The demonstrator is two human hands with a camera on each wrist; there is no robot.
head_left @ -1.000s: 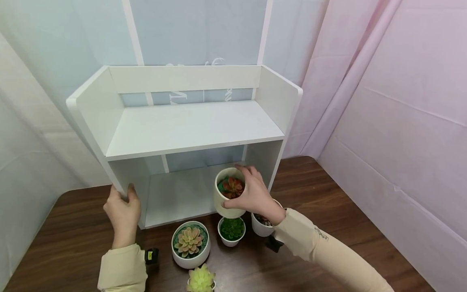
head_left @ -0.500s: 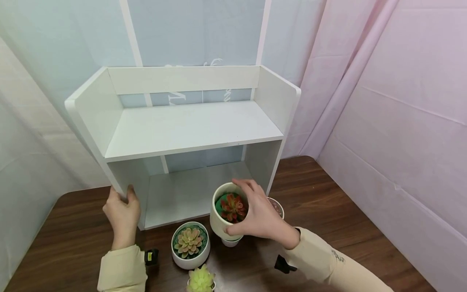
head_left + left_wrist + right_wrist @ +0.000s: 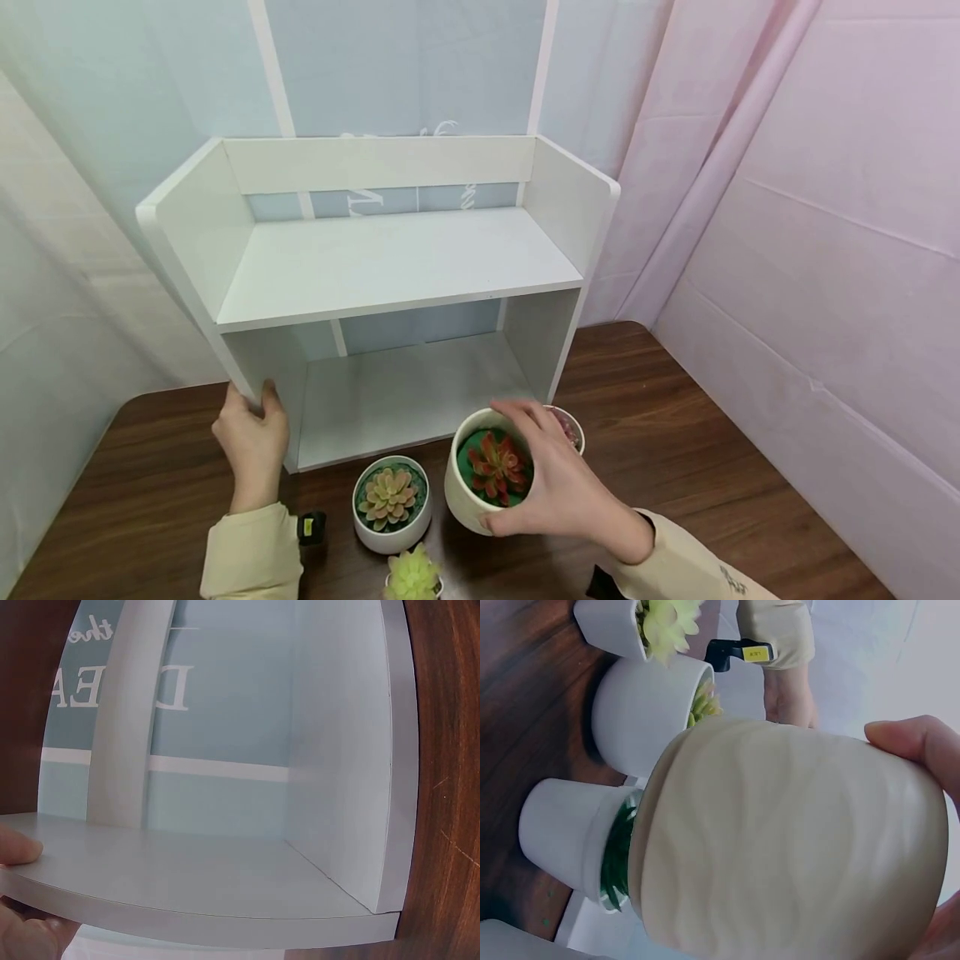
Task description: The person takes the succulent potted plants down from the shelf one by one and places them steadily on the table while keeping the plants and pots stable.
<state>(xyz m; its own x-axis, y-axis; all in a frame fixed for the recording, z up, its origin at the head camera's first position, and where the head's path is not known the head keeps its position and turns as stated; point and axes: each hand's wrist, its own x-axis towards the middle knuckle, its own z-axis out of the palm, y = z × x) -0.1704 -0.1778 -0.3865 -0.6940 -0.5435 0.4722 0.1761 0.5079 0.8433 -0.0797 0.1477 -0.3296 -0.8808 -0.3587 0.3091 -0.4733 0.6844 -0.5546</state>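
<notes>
My left hand [image 3: 253,437] grips the left side panel of a white two-tier shelf [image 3: 397,267], thumb on the inner face; the left wrist view shows its thumb and fingers around the panel's edge [image 3: 225,924]. With my right hand [image 3: 558,479] I hold a cream pot [image 3: 467,500] by its rim, thumb and fingers spread across it. A red succulent [image 3: 497,467] grows inside. In the right wrist view the cream pot [image 3: 787,840] shows a wavy surface, its base over a small white pot [image 3: 566,832] with a green plant [image 3: 617,851].
A wide white pot with a pale succulent [image 3: 388,497] stands before the shelf. Nearer is a yellow-green succulent [image 3: 412,573]. A white pot with a pinkish plant [image 3: 567,427] sits behind my right hand. All stand on a dark wooden table [image 3: 712,492].
My right hand has carried the cream pot away from the shelf, toward me and slightly right, now covering the small green plant in the head view. My left hand stays on the panel.
</notes>
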